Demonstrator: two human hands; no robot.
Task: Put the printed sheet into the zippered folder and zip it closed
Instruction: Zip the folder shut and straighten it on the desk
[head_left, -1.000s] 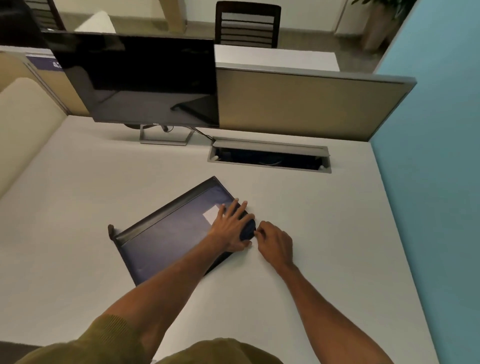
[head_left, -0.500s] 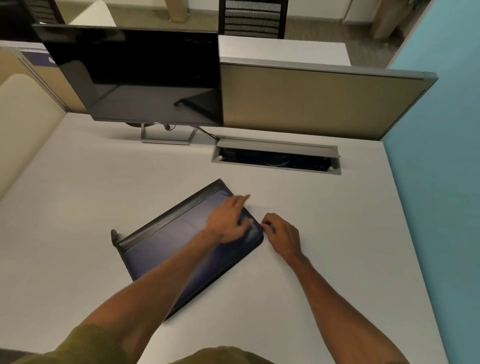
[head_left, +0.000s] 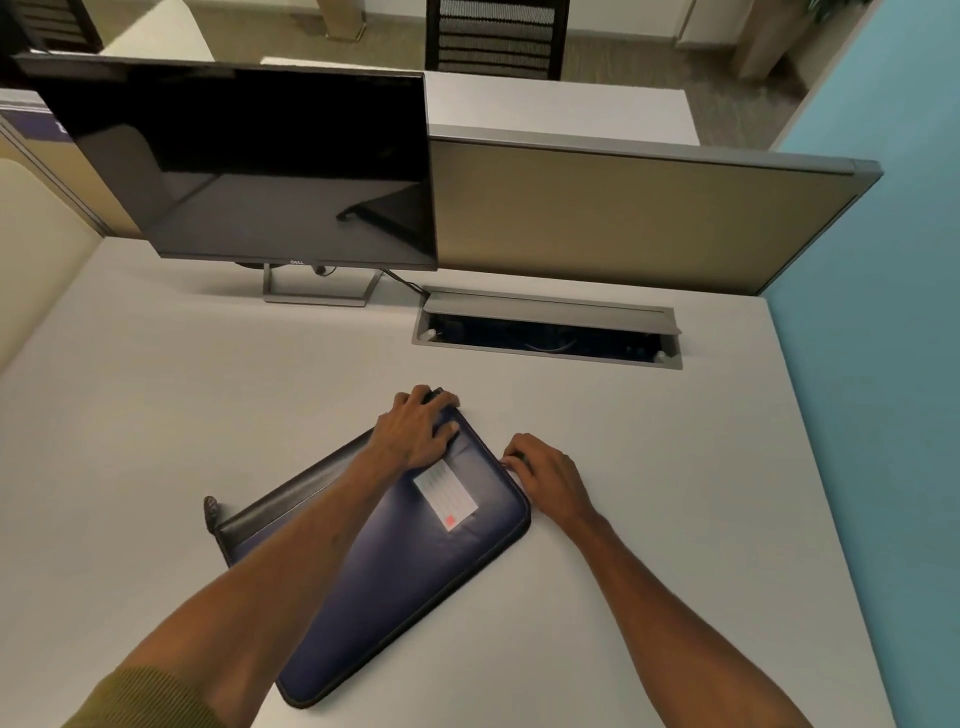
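Note:
A dark blue zippered folder (head_left: 395, 571) lies closed and slanted on the white desk (head_left: 156, 441). It carries a small white label (head_left: 445, 493) with a red mark. My left hand (head_left: 418, 428) presses down on the folder's far corner, fingers curled over the edge. My right hand (head_left: 543, 475) sits at the folder's right edge, fingertips pinched on the zipper pull there. A short zipper tail (head_left: 210, 512) sticks out at the folder's left corner. No printed sheet is visible.
A black monitor (head_left: 249, 166) on a metal stand (head_left: 317, 291) stands at the back left. An open cable hatch (head_left: 545, 332) is set in the desk behind the folder. A tan partition (head_left: 623, 218) closes the back, a blue wall (head_left: 883, 312) the right.
My left hand has slid from the folder's right corner up to its far corner, uncovering the white label. My right hand has moved along the right edge toward the far corner.

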